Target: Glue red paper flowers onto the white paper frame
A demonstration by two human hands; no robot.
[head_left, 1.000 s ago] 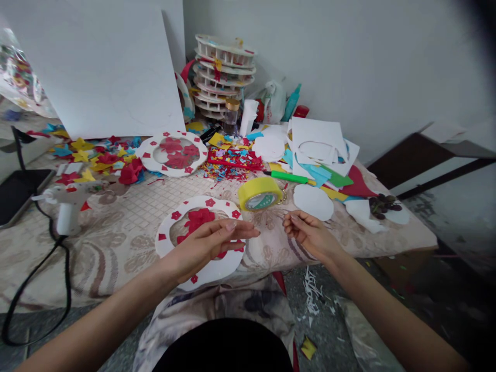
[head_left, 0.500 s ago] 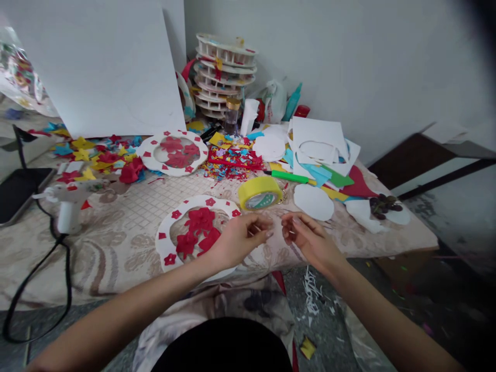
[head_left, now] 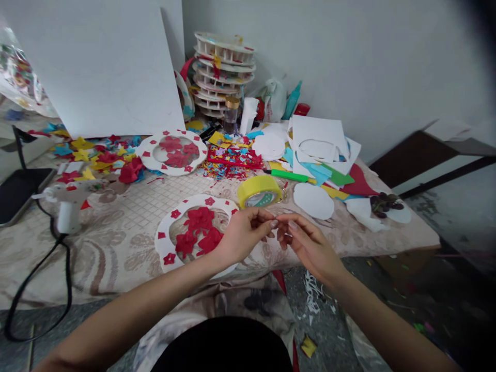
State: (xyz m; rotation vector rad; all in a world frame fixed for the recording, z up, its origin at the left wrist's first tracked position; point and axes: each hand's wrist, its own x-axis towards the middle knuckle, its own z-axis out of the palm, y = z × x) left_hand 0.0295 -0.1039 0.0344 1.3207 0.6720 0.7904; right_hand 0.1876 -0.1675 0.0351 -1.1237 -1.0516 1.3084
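Note:
My left hand [head_left: 244, 235] and my right hand [head_left: 306, 243] meet fingertip to fingertip just above the near edge of the table, both pinched on something too small to make out. Right beside my left hand lies a white ring-shaped plate [head_left: 166, 237] with red paper flowers in its middle and small red flowers on its rim. A roll of yellow tape [head_left: 259, 191] sits just beyond my fingers.
A second flowered white ring [head_left: 149, 155] lies farther back. A white glue gun [head_left: 67, 206] with a black cord rests at the left. Paper scraps [head_left: 232, 160], white paper sheets [head_left: 318, 137], a green marker [head_left: 289, 176] and a stack of white trays [head_left: 222, 72] crowd the back.
My left hand has come off the flowered ring and moved right. My right hand moved left, and the two now touch at the fingertips.

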